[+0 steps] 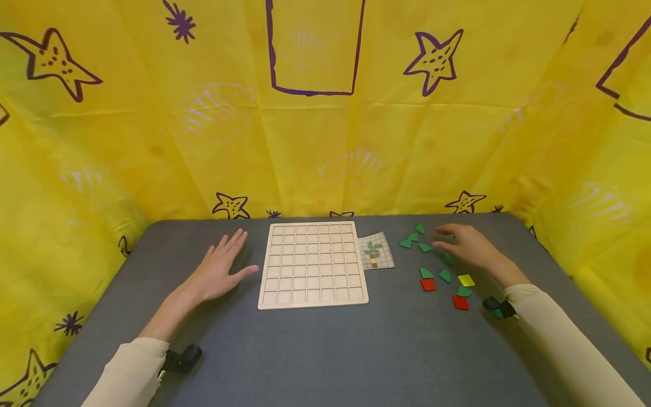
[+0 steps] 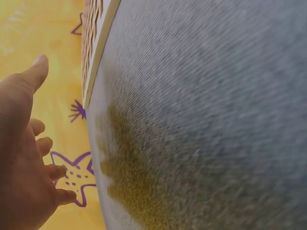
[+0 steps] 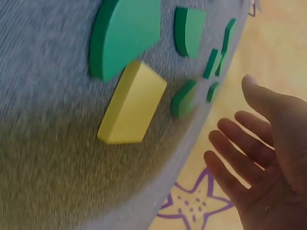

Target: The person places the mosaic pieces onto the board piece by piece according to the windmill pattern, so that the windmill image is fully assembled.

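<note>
A pale wooden grid board lies in the middle of the table. My left hand is held to the left of it with fingers spread and nothing in it. On the right, my right hand hovers beside scattered tiles, its fingers loosely bent and holding nothing. Green quarter-round tiles lie by its fingertips, and one green tile is partly in its shadow. Nearer the forearm are a yellow square tile and two red square tiles, with more green tiles around them.
A small pattern card showing a green, yellow and red figure on a grid sits at the board's right edge. Yellow cloth with starfish drawings hangs behind and beside the grey table. Each wrist wears a small black camera.
</note>
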`<control>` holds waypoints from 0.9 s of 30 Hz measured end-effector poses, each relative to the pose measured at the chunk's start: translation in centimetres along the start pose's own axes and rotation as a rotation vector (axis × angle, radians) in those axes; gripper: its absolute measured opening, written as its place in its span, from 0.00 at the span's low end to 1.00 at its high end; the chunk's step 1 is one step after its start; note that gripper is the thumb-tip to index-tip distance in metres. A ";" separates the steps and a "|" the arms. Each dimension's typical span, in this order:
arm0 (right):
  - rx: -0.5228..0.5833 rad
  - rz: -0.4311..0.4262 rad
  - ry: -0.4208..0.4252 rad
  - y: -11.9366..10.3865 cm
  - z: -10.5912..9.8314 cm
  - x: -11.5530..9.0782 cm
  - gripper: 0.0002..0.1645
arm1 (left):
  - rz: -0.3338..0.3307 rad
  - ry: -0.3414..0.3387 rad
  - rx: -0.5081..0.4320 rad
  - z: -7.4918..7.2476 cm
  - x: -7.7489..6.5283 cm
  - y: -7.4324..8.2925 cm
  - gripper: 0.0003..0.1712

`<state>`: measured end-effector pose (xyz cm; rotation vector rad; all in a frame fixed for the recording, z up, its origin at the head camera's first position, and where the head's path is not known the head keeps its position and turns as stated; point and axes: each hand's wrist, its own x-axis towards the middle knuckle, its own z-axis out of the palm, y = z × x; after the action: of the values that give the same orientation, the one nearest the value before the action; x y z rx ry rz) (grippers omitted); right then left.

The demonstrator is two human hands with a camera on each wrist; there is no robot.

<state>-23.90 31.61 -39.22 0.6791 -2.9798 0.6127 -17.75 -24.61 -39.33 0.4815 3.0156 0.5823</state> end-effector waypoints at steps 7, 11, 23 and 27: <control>0.006 -0.018 0.002 -0.6 0.9 0.5 0.25 | 0.022 -0.019 0.010 0.8 -0.5 1.0 0.52; 0.012 -0.026 0.004 -0.9 1.2 0.8 0.24 | 0.035 -0.027 0.018 1.3 -0.7 1.5 0.52; 0.021 -0.030 -0.022 -1.6 1.9 1.0 0.20 | 0.062 -0.089 0.014 2.3 -1.7 2.6 0.54; 0.007 -0.039 -0.025 -1.7 2.1 1.0 0.20 | 0.073 -0.106 0.010 2.4 -2.0 2.9 0.54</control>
<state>-23.98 28.99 -40.39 0.7485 -2.9815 0.6166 -14.80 -21.78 -40.51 0.6055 2.9126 0.5278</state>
